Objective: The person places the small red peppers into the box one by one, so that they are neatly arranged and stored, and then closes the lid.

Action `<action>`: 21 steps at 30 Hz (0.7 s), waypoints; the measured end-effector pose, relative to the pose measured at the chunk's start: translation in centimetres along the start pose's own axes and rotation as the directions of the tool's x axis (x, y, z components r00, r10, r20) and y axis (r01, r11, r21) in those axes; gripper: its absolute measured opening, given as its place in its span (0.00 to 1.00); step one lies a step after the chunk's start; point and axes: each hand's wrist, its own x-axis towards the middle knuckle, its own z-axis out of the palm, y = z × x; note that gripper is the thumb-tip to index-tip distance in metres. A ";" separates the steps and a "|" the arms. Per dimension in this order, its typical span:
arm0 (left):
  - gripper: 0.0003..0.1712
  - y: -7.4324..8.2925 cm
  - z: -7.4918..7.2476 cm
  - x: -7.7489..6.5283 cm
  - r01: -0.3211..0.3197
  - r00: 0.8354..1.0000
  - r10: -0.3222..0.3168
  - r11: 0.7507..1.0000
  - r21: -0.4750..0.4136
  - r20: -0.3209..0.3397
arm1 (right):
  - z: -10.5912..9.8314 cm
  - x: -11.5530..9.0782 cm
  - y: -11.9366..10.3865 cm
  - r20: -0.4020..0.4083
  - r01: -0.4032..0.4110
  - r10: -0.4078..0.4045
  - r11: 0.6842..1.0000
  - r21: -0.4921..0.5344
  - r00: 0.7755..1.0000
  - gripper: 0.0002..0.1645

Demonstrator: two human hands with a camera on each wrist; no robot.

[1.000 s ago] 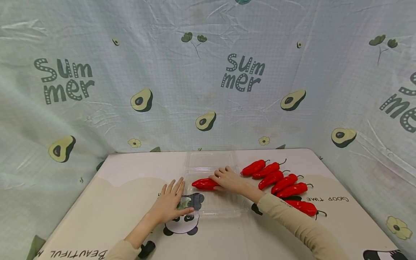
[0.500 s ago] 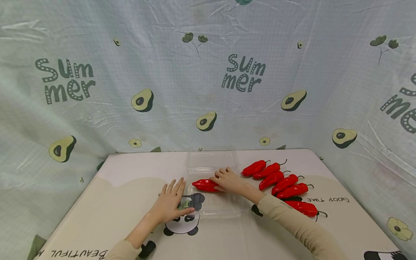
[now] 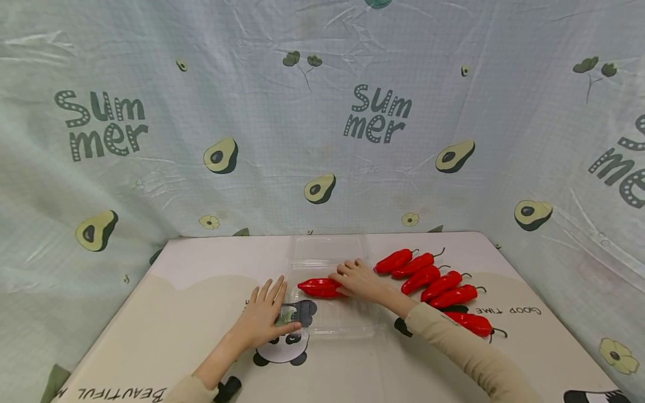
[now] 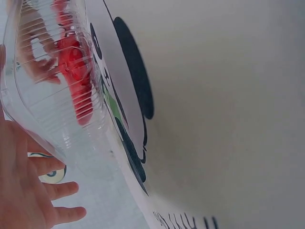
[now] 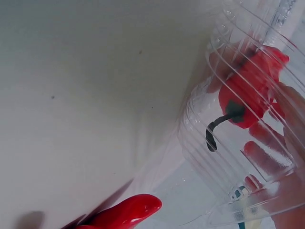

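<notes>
A clear plastic clamshell box stands mid-table, its lid laid back toward the wall. Inside it, along the far half of the base, lies a red chili pepper, tip to the left. My right hand reaches over the box with fingers curled at the pepper's stem end; in the right wrist view the green calyx and hooked stem show through the ribbed wall. On the box's left side, my left hand rests with fingers spread and thumb toward the near corner.
Several more red chili peppers lie in a slanted row right of the box, stems outward, partly under my right forearm. The tabletop has printed pandas and lettering. A patterned curtain hangs behind the table and on both sides.
My right hand has shifted slightly right along the chili pepper, so more of its body shows. The pepper's tip and my left hand have stayed in place.
</notes>
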 end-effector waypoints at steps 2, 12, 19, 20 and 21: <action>0.54 0.0 0.0 -0.1 -0.001 1.000 0.001 1.000 0.004 -0.005 | -0.1 -0.2 0.0 -0.002 0.000 0.000 1.000 0.009 1.000 0.19; 0.51 0.4 0.0 -0.3 -0.001 1.000 0.001 1.000 0.030 -0.027 | -0.9 -1.0 0.2 -0.005 0.007 -0.007 0.999 0.051 1.000 0.20; 0.50 0.4 0.1 -0.4 -0.009 0.999 0.011 0.999 0.048 -0.040 | -1.6 -1.8 0.5 -0.054 0.033 -0.031 0.999 0.029 0.998 0.22; 0.50 0.4 0.1 -0.4 -0.011 0.999 0.013 0.999 0.051 -0.040 | -1.6 -2.0 0.5 -0.063 0.037 -0.036 0.999 0.025 0.997 0.22; 0.50 0.3 0.1 -0.3 -0.013 0.999 0.015 0.998 0.055 -0.041 | -1.8 -2.2 0.6 -0.070 0.037 -0.036 0.999 0.021 0.997 0.22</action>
